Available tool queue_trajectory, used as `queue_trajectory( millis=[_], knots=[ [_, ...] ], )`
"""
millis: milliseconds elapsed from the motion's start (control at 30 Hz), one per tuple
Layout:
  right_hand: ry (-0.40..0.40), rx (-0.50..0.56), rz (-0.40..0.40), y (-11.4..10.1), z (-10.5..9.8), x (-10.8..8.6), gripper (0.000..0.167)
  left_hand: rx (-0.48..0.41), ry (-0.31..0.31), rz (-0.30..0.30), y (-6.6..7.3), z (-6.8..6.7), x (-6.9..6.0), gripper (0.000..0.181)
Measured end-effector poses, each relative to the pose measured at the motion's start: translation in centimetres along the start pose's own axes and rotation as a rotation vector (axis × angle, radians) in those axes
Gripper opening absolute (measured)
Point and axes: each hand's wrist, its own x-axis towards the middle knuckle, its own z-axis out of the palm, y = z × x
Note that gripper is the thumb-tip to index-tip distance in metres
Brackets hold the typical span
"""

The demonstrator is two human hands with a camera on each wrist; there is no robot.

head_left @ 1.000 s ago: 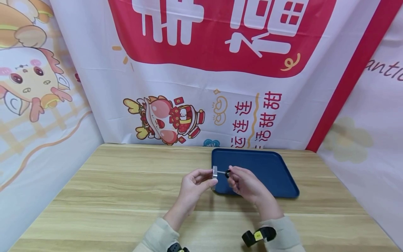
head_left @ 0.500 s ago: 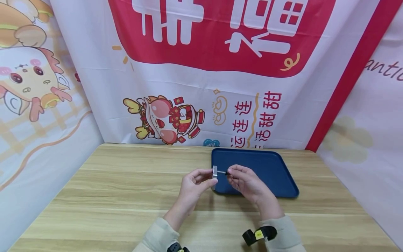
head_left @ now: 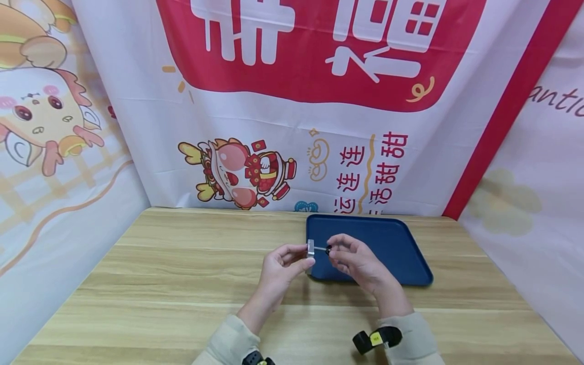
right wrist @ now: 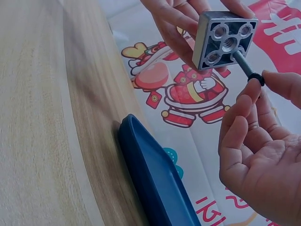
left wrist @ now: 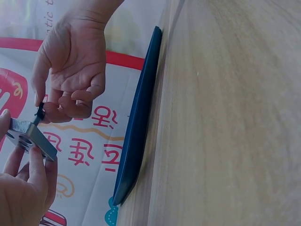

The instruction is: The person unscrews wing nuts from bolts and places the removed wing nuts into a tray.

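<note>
In the head view, the left hand [head_left: 285, 266], just below the centre of the frame, grips a square metal block [right wrist: 205, 42] by its edges between thumb and fingers. To its right, the right hand [head_left: 360, 261] pinches the black head [right wrist: 256, 78] of a screw [right wrist: 243, 62] between thumb and finger, its other fingers loosely bent. At the upper right of the right wrist view, the screw's shank meets the lower right corner hole of the block's face. A blue tray [head_left: 388, 248] lies right of centre on the wooden table [head_left: 182, 274], below a printed banner [head_left: 274, 114].
</note>
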Motion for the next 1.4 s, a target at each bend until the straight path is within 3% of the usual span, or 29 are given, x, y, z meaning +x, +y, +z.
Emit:
queue_trajectory(
  millis=[267, 633, 867, 1033, 1233, 1400],
  knots=[
    [0.003, -0.071, -0.025, 0.27, 0.02, 0.11, 0.024, -0.003, -0.005, -0.001, 0.07, 0.03, -0.09, 0.040],
    [0.052, -0.136, 0.004, 0.33, 0.10, 0.08, 0.031, -0.007, -0.009, 0.014, 0.00, 0.11, 0.06, 0.039],
    [0.088, -0.123, 0.011, 0.22, -0.11, -0.03, 0.017, -0.004, 0.000, -0.003, 0.00, 0.07, 0.02, 0.039],
    [0.106, -0.094, 0.027, 0.11, -0.16, -0.10, 0.024, 0.005, -0.002, 0.010, -0.08, 0.04, 0.00, 0.039],
    [0.023, -0.034, 0.076, -0.02, -0.41, -0.25, 0.035, 0.005, -0.003, 0.017, -0.10, 0.04, 0.00, 0.039],
    [-0.066, 0.041, 0.119, -0.11, -0.48, -0.25, 0.029, -0.001, -0.009, 0.029, -0.15, 0.04, -0.04, 0.040]
  ],
)
